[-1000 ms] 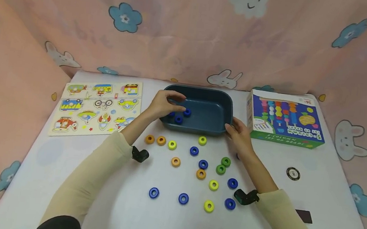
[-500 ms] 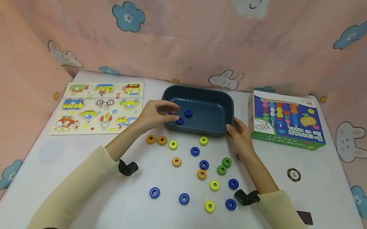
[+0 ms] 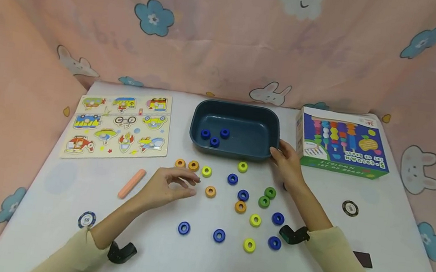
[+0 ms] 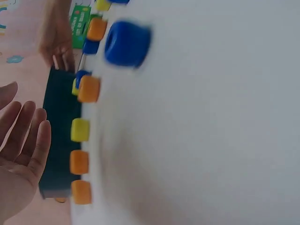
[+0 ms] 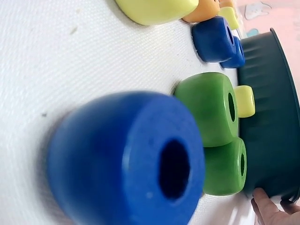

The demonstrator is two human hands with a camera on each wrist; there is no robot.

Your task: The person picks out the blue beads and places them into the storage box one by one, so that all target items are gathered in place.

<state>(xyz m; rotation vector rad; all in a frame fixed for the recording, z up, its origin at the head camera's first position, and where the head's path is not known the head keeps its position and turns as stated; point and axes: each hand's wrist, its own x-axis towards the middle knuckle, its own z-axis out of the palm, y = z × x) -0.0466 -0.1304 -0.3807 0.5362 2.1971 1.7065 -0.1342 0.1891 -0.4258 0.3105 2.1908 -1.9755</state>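
Observation:
My left hand [image 3: 168,188] is over the white table with thumb and fingers parted and nothing between them. An orange bead [image 3: 210,192] lies just right of its fingertips. The left wrist view shows the left hand [image 4: 23,145] with its fingers loosely extended. At the back of the table stands a dark teal tray [image 3: 246,153] with several sides, holding three blue beads [image 3: 214,142] in its left part. My right hand [image 3: 289,165] grips the tray's front right corner. In the right wrist view, its fingers [image 5: 267,206] touch the tray's wall.
Loose beads in blue [image 3: 219,235], yellow [image 3: 255,220], green [image 3: 264,202] and orange lie before the tray. A picture puzzle board [image 3: 118,128] is at left, a bead-set box [image 3: 341,144] at right. A salmon stick [image 3: 131,184] and round chips [image 3: 87,219] lie nearer the sides.
My left hand has withdrawn from the tray and come toward the front left, uncovering the salmon stick and a chip. The three blue beads stay in the tray. My right hand keeps its place.

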